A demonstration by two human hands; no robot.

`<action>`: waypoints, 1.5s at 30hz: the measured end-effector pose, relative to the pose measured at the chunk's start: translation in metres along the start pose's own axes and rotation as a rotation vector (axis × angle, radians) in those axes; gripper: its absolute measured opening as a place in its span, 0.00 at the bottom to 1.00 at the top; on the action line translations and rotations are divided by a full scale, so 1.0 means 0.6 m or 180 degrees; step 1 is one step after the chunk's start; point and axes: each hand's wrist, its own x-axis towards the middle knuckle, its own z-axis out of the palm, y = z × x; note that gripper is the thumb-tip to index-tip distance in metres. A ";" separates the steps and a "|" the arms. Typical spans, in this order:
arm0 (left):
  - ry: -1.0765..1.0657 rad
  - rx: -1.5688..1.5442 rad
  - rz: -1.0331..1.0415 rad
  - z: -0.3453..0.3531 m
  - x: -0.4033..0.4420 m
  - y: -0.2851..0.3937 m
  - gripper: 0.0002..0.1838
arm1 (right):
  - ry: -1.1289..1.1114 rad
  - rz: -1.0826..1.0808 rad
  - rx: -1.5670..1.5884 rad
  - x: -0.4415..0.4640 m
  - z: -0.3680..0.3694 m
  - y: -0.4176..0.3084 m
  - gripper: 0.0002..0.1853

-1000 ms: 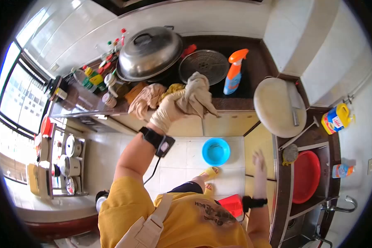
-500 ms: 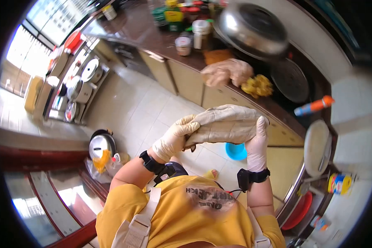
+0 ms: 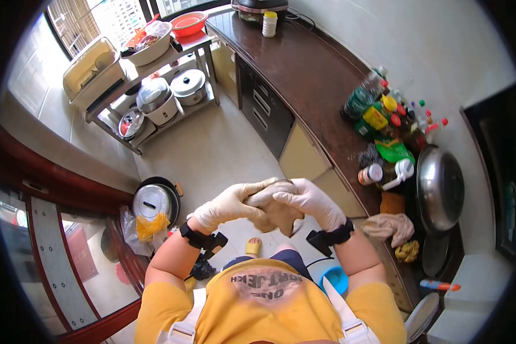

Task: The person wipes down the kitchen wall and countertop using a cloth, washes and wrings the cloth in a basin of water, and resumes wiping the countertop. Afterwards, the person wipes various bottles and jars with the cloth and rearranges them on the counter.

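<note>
A beige-grey cloth (image 3: 278,217) with faint stitched lines is bunched up in front of my chest, above the floor. My left hand (image 3: 232,202), in a white glove, has its fingers wrapped round the cloth's left side. From the other side my right hand (image 3: 318,203), gloved too, grips the bundle with the thumb across its top. Both hands nearly meet, and folds hide part of the fingertips. A loose end of the cloth hangs below the hands.
A brown counter (image 3: 304,69) runs along the right, bearing bottles (image 3: 378,114), a large metal lid (image 3: 441,189) and a crumpled pinkish cloth (image 3: 391,228). A metal rack (image 3: 155,135) with pots stands at back left. A blue basin (image 3: 335,280) and a lidded pan (image 3: 152,200) are on the floor.
The cloth was stretched out between my hands; now it is folded into a bundle and the hands are close together. My view has turned left toward the rack and far counter.
</note>
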 end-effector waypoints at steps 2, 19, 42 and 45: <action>0.0416 0.0573 -0.0632 -0.066 0.018 0.002 0.29 | -0.0029 0.0027 -0.0605 0.063 -0.058 -0.007 0.14; -0.0892 0.3505 0.1436 -0.353 0.594 0.215 0.19 | 0.0319 -0.2112 0.3624 0.537 -0.413 -0.111 0.57; -0.0585 0.4716 0.1082 -0.945 1.216 0.063 0.50 | 0.6748 -0.1535 -0.2258 0.244 -1.264 -0.745 0.34; -0.0583 0.4695 0.1013 -0.946 1.220 0.071 0.51 | 0.7886 -0.2167 -0.2229 0.306 -1.348 -0.799 0.31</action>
